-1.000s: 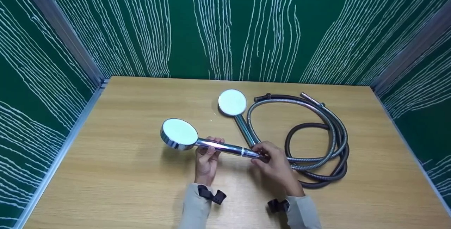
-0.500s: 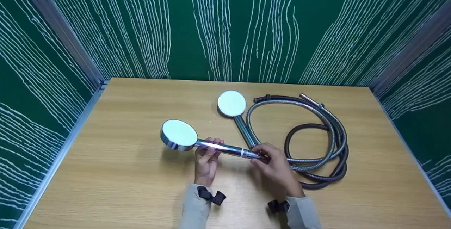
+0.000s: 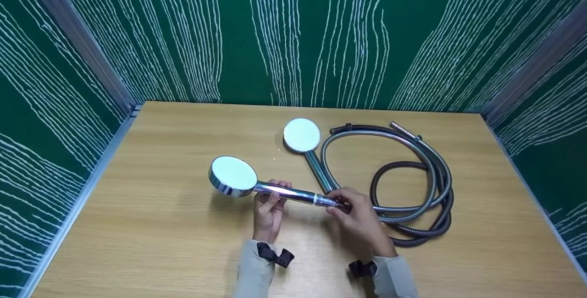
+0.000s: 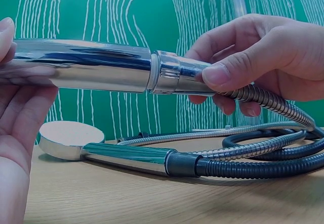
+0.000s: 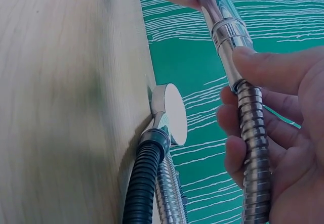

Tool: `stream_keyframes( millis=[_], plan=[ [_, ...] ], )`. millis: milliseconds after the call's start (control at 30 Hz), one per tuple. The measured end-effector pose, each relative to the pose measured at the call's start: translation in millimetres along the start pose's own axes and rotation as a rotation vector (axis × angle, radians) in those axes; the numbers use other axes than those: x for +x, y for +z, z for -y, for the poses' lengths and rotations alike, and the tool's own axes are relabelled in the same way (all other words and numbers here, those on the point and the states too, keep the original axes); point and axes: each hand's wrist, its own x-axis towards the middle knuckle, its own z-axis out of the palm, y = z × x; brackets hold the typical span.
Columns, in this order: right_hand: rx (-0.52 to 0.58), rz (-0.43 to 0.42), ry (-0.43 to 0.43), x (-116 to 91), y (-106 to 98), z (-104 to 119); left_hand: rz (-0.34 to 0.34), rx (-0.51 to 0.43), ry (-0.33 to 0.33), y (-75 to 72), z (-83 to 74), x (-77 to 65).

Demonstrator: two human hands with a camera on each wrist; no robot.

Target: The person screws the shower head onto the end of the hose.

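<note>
Right hand (image 3: 360, 214), nearer the joint: thumb and fingers pinched round the connector (image 4: 187, 76) and metal hose (image 5: 255, 183). Left hand (image 3: 269, 215), at nine o'clock from it in the head view, fingers curled about the handle (image 3: 296, 192). Handle's long axis: roughly half past nine to half past three, connector about in line, pale ring (image 4: 153, 72) between. Held shower head (image 3: 234, 175) between ten and eleven from left hand. From right hand: second shower head (image 3: 301, 135) on table (image 3: 160, 224), eleven; coiled hoses (image 3: 445, 183), two.

Head view from above, facing forward and down, wrist views low, close, sharing the metal connector (image 4: 178, 73)
</note>
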Motion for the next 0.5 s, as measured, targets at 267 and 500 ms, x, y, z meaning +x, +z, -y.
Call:
stream_keyframes(
  millis=[267,500],
  plan=[
    [-0.022,-0.004,-0.015,-0.8,1.0,-0.3,-0.021,0.023,-0.013,0.6,-0.4,0.0],
    [-0.025,-0.006,-0.018,0.1,0.6,0.7,-0.015,0.021,-0.007,-0.1,0.0,0.6]
  ],
)
